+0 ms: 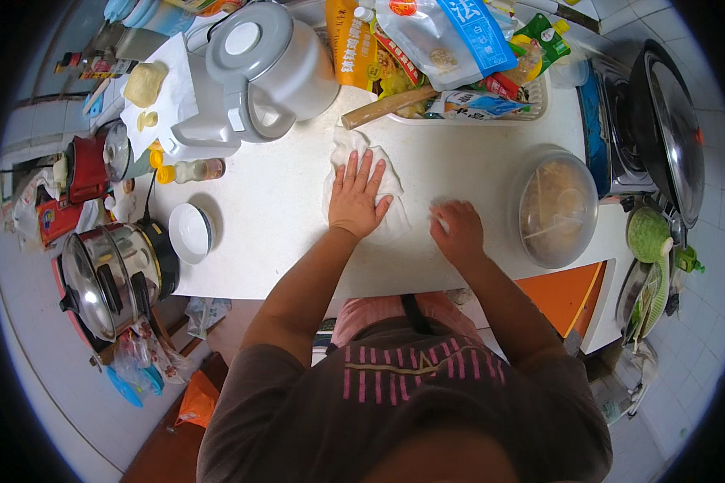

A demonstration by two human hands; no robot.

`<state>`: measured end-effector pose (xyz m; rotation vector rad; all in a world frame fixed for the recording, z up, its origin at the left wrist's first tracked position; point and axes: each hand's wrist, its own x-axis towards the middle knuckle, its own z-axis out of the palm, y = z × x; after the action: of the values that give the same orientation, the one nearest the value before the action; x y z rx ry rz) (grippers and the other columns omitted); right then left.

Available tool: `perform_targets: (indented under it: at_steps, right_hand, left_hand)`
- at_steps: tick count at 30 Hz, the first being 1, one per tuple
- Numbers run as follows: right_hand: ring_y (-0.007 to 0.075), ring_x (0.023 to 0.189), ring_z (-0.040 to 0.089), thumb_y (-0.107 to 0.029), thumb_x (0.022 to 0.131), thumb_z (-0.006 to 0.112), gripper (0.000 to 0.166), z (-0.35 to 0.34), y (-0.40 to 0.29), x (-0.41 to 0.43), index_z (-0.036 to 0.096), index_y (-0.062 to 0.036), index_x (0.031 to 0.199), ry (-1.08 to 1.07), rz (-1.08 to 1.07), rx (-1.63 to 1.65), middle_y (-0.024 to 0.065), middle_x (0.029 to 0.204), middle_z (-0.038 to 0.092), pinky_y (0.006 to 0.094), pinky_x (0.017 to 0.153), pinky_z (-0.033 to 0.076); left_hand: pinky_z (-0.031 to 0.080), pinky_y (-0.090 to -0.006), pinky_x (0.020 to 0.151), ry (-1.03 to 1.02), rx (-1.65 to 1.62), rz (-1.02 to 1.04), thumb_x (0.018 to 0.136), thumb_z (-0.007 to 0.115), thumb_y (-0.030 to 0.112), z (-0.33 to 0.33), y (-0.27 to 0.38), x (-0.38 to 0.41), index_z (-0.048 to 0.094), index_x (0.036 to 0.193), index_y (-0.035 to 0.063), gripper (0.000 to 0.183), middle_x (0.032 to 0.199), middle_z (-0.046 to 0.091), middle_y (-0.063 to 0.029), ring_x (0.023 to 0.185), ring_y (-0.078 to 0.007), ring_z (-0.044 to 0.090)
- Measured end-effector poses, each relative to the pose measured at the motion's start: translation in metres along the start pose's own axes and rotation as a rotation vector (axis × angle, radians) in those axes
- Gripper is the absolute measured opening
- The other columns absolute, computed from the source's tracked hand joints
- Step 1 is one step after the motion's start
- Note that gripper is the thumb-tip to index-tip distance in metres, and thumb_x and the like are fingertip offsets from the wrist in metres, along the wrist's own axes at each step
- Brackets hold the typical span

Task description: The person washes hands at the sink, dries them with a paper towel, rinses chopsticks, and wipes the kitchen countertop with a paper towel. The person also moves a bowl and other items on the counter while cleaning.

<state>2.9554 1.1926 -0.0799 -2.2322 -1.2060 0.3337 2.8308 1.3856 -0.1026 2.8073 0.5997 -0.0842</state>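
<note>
My left hand (357, 196) lies flat, fingers spread, on a crumpled white cloth (393, 208) on the white countertop (272, 235). Right of the cloth, my right hand (458, 232) is over the counter, fingers curled and somewhat blurred; whether it pinches something small I cannot tell. Farther right sits a round translucent lidded container (558, 208) with pale brown contents. Behind the cloth, a wooden rolling pin (386, 107) leans on a white plastic basket (541, 99) of food packets. To the left are a white bowl (188, 233) and a small yellow-capped bottle (193, 171).
A white-grey kitchen appliance (272, 60) stands at the back left beside dough (145, 84) on white paper. An electric pot with a glass lid (118, 278) is at the left edge. On the right, a large lidded wok (667, 133) is above a gas stove (622, 127); below is an orange cabinet panel (559, 293).
</note>
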Motion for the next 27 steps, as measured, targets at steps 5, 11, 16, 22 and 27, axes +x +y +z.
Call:
perform_targets:
  at_steps: [5,11,16,22,27]
  right_hand:
    - [0.0249,0.078,0.057,-0.014,0.071,0.063,0.011,0.035,0.005,0.043,0.065,-0.0122,0.083,0.033,0.019,-0.158,0.0033,0.08,0.061,0.0399,0.066,0.045]
    - [0.0254,0.076,0.056,-0.011,0.07,0.065,0.01,0.039,0.003,0.044,0.064,-0.0127,0.08,0.068,-0.071,-0.152,0.0019,0.079,0.061,0.038,0.065,0.044]
    - [0.0249,0.076,0.057,-0.009,0.069,0.065,0.01,0.038,0.001,0.044,0.064,-0.0126,0.079,0.028,-0.081,-0.21,0.0016,0.08,0.061,0.0376,0.065,0.043]
    - [0.0248,0.076,0.058,-0.013,0.071,0.063,0.004,0.039,0.002,0.056,0.065,-0.0123,0.075,-0.026,-0.021,-0.156,0.0033,0.078,0.061,0.0398,0.063,0.045]
    - [0.0277,0.082,0.06,-0.014,0.075,0.06,0.02,0.044,-0.001,0.101,0.065,-0.0117,0.094,0.09,0.124,-0.062,0.0076,0.088,0.063,0.0422,0.071,0.047]
  left_hand:
    - [0.014,-0.0471,0.11,0.038,-0.03,-0.011,0.086,0.049,0.043,-0.001,0.0,-0.002,0.03,0.142,0.0174,0.064,0.15,0.02,-0.0096,0.139,-0.0326,0.014]
    - [0.018,-0.0491,0.109,0.087,-0.054,-0.01,0.082,0.053,0.04,-0.003,0.0,-0.003,0.035,0.14,0.0164,0.065,0.149,0.024,-0.0104,0.137,-0.0343,0.018]
    - [0.018,-0.0483,0.108,0.102,-0.054,-0.002,0.081,0.055,0.039,-0.005,0.001,-0.002,0.038,0.138,0.0166,0.064,0.147,0.027,-0.0108,0.137,-0.0333,0.02]
    - [0.02,-0.0487,0.108,0.117,-0.065,-0.004,0.079,0.056,0.038,-0.004,0.001,-0.001,0.04,0.137,0.0169,0.063,0.146,0.029,-0.0109,0.136,-0.0331,0.021]
    - [0.02,-0.0493,0.108,0.118,-0.068,-0.001,0.078,0.057,0.038,-0.006,0.001,0.0,0.04,0.137,0.0173,0.064,0.147,0.029,-0.0106,0.136,-0.0332,0.021]
